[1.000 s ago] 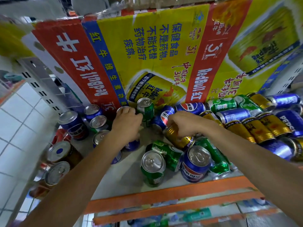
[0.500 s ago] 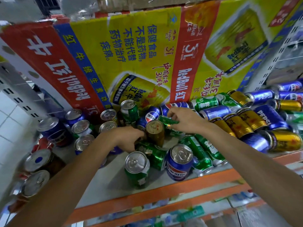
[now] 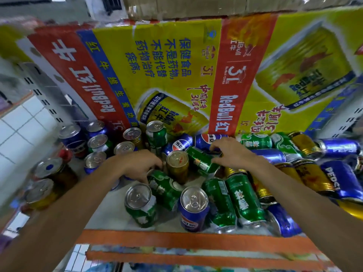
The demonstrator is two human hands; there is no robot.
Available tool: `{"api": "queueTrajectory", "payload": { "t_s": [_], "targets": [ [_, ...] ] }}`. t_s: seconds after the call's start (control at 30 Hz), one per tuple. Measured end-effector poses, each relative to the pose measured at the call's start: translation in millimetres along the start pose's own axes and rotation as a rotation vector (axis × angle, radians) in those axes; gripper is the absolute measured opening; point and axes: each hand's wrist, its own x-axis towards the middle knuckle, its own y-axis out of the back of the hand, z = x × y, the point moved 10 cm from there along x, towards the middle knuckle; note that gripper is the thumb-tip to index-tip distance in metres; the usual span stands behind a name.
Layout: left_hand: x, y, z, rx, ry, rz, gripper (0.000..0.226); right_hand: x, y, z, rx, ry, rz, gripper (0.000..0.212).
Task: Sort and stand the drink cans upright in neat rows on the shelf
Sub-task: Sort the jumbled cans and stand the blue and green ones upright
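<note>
pick-up step: right hand (image 3: 229,152) grasps tilted green aluminium can (image 3: 200,160); left hand (image 3: 140,163) grip unclear. next: stand it beside upright green can (image 3: 156,134), shelf (image 3: 176,240) back edge.

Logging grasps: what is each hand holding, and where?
Right hand grips the tilted green can round its side. Left hand reaches by the lower green can; a hold cannot be told.
</note>
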Motion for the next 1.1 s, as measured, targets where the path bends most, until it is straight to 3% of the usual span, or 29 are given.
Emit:
{"api": "queueTrajectory", "payload": {
  "t_s": [0.1, 0.27, 0.5, 0.7, 0.87, 1.03, 1.1],
  "targets": [
    [-12.5, 18.9, -5.0, -0.049, 0.046, 0.100, 0.068, 8.2, -8.2, -17.1, 0.054, 0.079, -0.060, 0.041],
    [-21.5, 39.3, -10.5, -0.081, 0.116, 0.234, 0.069, 14.1, -25.5, -22.7, -0.088, 0.060, -0.202, 0.065],
    [-21.1, 37.2, -28.5, -0.103, 0.236, 0.297, 0.068, 17.3, -37.0, -15.0, -0.250, -0.003, -0.208, 0.100],
    [-16.3, 55.8, -35.1, -0.032, 0.292, 0.351, 0.066, 17.1, -18.4, -14.2, -0.019, -0.005, -0.161, 0.078],
    [-4.8, 76.9, -29.6, -0.023, 0.325, 0.480, 0.057, 15.1, 25.5, -18.9, 0.041, -0.014, 0.051, 0.068],
    [24.1, 73.5, -26.1, -0.024, 0.425, 0.347, 0.045, 14.3, 22.7, -18.6, 0.042, -0.014, 0.097, 0.065],
    [35.0, 65.9, -28.8, -0.068, 0.470, 0.249, 0.051, 14.7, 21.9, -15.7, 0.058, 0.005, 0.070, 0.067]
  ]
}}
